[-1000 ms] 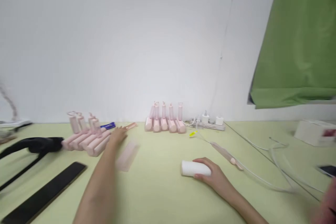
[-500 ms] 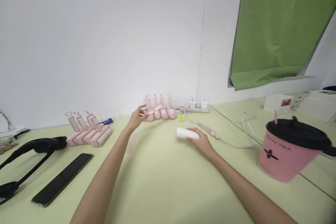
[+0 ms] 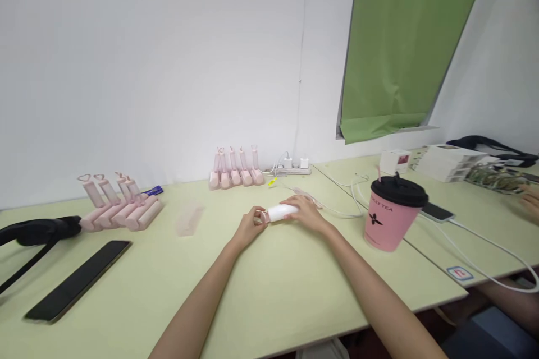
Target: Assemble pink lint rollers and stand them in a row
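Observation:
My right hand grips a white cylinder, its fingers wrapped over the right end. At the cylinder's left end, my left hand pinches a small pink part with a pale loop. The two pieces meet or nearly meet just above the table; whether they are joined I cannot tell. Behind the hands stands a row of pink cylinders with clear stems. A similar group of pink pieces with heart-shaped tops lies to the left. Left of my left hand rests a translucent pink piece.
A pink cup with black lid stands right of my hands. White cables run from a power strip by the wall. A black phone and black headset lie left. Another person's hand is at far right.
My left hand has come down and towards the white cylinder, bringing a pink part to its left end. The view has swung right, showing another person's hand and stacked white boxes.

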`<state>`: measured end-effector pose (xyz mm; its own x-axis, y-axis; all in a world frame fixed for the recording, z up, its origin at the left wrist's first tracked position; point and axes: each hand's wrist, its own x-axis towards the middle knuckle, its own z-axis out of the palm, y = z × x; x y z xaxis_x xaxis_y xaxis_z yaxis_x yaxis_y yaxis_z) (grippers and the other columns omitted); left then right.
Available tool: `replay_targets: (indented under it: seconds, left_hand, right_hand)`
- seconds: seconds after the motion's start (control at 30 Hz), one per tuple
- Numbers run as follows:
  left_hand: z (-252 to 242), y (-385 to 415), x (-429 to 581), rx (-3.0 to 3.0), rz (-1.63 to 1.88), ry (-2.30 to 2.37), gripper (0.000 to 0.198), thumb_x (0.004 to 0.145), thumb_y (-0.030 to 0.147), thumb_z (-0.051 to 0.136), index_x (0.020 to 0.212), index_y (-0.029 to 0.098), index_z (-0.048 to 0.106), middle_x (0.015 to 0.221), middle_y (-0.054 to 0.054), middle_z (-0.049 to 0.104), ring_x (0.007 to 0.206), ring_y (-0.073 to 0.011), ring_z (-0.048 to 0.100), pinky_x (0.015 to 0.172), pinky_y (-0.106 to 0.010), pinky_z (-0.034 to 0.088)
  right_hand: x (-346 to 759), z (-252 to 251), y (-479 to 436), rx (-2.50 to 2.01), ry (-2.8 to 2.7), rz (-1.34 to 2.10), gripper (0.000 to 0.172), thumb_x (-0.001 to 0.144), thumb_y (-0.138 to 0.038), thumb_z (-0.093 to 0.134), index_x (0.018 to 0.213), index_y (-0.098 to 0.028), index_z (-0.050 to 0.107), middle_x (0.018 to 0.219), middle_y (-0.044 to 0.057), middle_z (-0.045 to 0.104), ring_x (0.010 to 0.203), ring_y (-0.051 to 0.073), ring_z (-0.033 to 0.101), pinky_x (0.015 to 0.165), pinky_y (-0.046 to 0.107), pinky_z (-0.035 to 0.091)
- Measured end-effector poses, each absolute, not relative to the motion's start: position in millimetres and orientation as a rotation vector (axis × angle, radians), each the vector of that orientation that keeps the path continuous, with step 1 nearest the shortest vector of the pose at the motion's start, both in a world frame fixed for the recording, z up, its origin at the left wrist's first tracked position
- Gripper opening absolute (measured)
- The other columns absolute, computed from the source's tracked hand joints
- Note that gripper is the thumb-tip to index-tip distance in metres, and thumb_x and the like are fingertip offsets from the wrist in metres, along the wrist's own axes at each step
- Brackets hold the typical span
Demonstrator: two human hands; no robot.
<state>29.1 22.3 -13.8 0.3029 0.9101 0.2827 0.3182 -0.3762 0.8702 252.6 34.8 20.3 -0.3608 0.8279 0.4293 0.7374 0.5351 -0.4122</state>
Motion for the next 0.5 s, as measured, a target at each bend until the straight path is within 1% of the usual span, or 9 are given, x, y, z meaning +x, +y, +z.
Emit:
replay_targets:
  seconds: [0.07,0.1,0.2,0.23,0.3,0.4,0.43,0.5]
  left_hand:
    - [-13.4,19.7,29.3,1.95,1.055,1.087,0.036,0.068,0.023,0.056,0.102,0.02,0.045,0.093,-0.003,0.06,0.063,-0.0096,0.058,0.06,-0.022,0.045]
    - [-13.8,18.6,30.6,2.001,1.061,1.083,0.037,0.068,0.02,0.055,0.103,0.021,0.044,0.091,-0.003,0.061,0.066,-0.0099,0.058,0.064,-0.023,0.045]
    - [-16.5,17.2,36.3,2.088,1.102,1.072,0.053,0.065,0.016,0.056,0.114,0.021,0.036,0.086,-0.001,0.062,0.075,-0.0112,0.056,0.077,-0.026,0.043]
    - [-17.3,17.4,37.8,2.088,1.11,1.066,0.059,0.065,0.016,0.056,0.118,0.02,0.032,0.086,-0.001,0.062,0.077,-0.0117,0.056,0.079,-0.027,0.042]
    - [-18.3,18.0,39.2,2.076,1.111,1.055,0.063,0.066,0.018,0.056,0.123,0.019,0.028,0.085,-0.001,0.061,0.08,-0.0125,0.056,0.082,-0.028,0.041]
    - [-17.9,18.1,37.9,2.062,1.08,1.051,0.063,0.069,0.022,0.056,0.126,0.021,0.029,0.083,0.0,0.058,0.082,-0.0135,0.055,0.083,-0.029,0.041]
    - [-17.6,17.7,37.2,2.061,1.074,1.049,0.063,0.07,0.022,0.056,0.127,0.021,0.028,0.083,0.0,0.058,0.082,-0.0137,0.055,0.082,-0.029,0.041]
    - [-17.2,16.7,36.2,2.063,1.078,1.049,0.065,0.071,0.023,0.055,0.129,0.021,0.024,0.086,-0.001,0.057,0.083,-0.0143,0.055,0.082,-0.029,0.04]
  right_hand:
    - [251.2,20.6,34.4,-1.28,-2.152,0.108,0.039,0.069,-0.044,0.059,0.106,-0.034,0.06,0.109,0.002,0.058,0.108,0.025,0.045,0.097,0.046,0.023]
    - [251.5,21.4,34.4,-1.281,-2.141,0.085,0.038,0.069,-0.045,0.059,0.106,-0.035,0.06,0.11,0.002,0.058,0.109,0.025,0.045,0.098,0.046,0.021]
    - [254.2,23.5,34.7,-1.283,-2.18,0.097,0.039,0.07,-0.046,0.058,0.107,-0.035,0.059,0.112,0.002,0.057,0.111,0.026,0.043,0.099,0.048,0.019]
    - [254.9,23.7,34.7,-1.286,-2.21,0.112,0.04,0.07,-0.046,0.057,0.107,-0.035,0.059,0.112,0.003,0.057,0.111,0.026,0.043,0.098,0.049,0.019]
    - [255.6,23.3,34.6,-1.294,-2.251,0.134,0.04,0.071,-0.047,0.056,0.108,-0.034,0.059,0.111,0.004,0.057,0.111,0.027,0.043,0.098,0.052,0.017]
    - [255.3,23.1,33.6,-1.303,-2.255,0.143,0.037,0.073,-0.047,0.052,0.108,-0.036,0.059,0.108,0.003,0.058,0.113,0.029,0.042,0.098,0.06,0.004]
    - [255.2,23.5,33.1,-1.297,-2.256,0.151,0.037,0.073,-0.047,0.052,0.108,-0.036,0.058,0.108,0.003,0.058,0.113,0.029,0.042,0.097,0.062,-0.001]
    - [254.9,25.2,31.8,-1.273,-2.267,0.176,0.037,0.072,-0.048,0.054,0.107,-0.037,0.058,0.107,0.002,0.058,0.114,0.029,0.041,0.096,0.063,-0.007]
